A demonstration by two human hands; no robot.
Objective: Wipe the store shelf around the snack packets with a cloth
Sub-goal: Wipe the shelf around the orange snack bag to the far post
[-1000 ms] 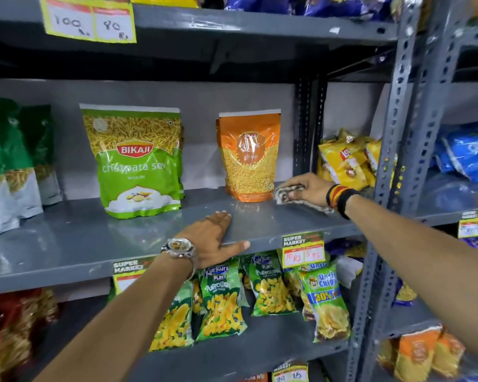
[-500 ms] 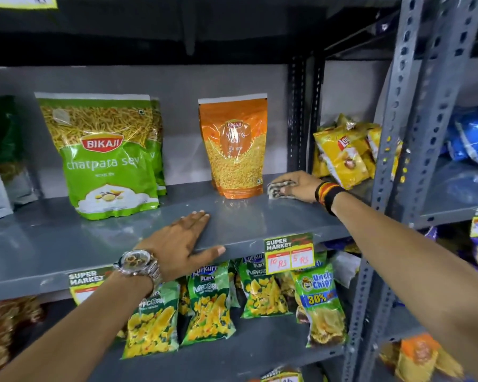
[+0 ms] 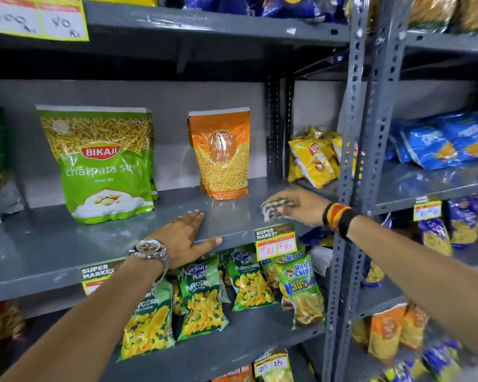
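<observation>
A grey metal shelf carries a large green snack packet and a smaller orange packet, both upright. My right hand presses a patterned white and dark cloth onto the shelf near its front edge, to the front right of the orange packet. The hand and cloth look blurred. My left hand, with a wristwatch, lies flat on the shelf's front edge, fingers spread, holding nothing.
A perforated grey upright stands just right of my right wrist. Price tags hang on the shelf edge. Green puffcorn packets fill the shelf below. Yellow and blue packets lie on the right-hand bay.
My right hand has drawn the cloth forward from beside the orange packet toward the shelf's front edge. My left hand has stayed flat on the shelf.
</observation>
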